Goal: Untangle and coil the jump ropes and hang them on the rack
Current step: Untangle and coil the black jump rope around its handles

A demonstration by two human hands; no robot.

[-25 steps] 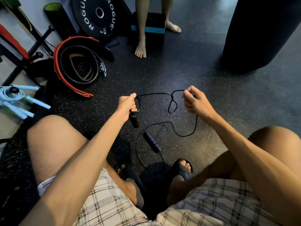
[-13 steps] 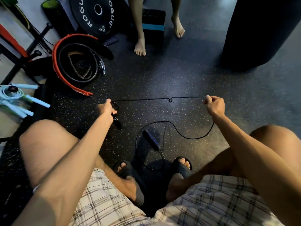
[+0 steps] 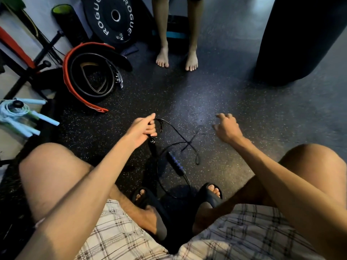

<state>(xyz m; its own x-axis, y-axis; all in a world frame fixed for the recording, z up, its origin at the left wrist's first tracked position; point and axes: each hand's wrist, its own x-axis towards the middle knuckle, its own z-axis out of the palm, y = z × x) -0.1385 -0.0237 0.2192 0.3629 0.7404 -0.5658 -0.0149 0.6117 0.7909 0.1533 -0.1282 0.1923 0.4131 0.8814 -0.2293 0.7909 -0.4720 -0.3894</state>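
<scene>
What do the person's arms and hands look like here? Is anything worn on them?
Both arms are bare along their visible length, with no sleeves. The left hand and right hand show no gloves, watch or rings. Below them are plaid shorts and dark slides.

Two jump ropes [image 3: 176, 163] [image 3: 45, 120], one weight plate [image 3: 105, 14], one punching bag [image 3: 300, 34].

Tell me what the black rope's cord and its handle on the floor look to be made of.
The cord is thin, smooth and black with a faint sheen. It holds springy loops and a kink, so it is probably plastic-coated cable or solid vinyl; I cannot tell which. The handle is matte black with blue rings, likely hard plastic with a ribbed grip, possibly rubber.
</scene>
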